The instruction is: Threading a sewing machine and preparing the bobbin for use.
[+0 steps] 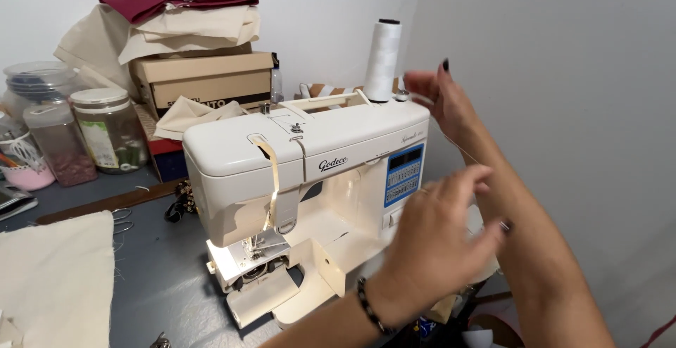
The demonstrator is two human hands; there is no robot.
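Left hand (440,232), nearest the lens, blurred, fingers loosely spread before the sewing machine (310,179), while right hand (440,98) is pinching thread by the bobbin winder (401,95) beside the white spool (382,59): threading step, seemingly calling for steady tension next

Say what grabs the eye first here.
The cream sewing machine fills the centre of the grey table. Both hands work at its right end: the right hand is up by the white thread cone, the left hand, blurred, lower in front. Folded cloth on boxes is stacked behind.
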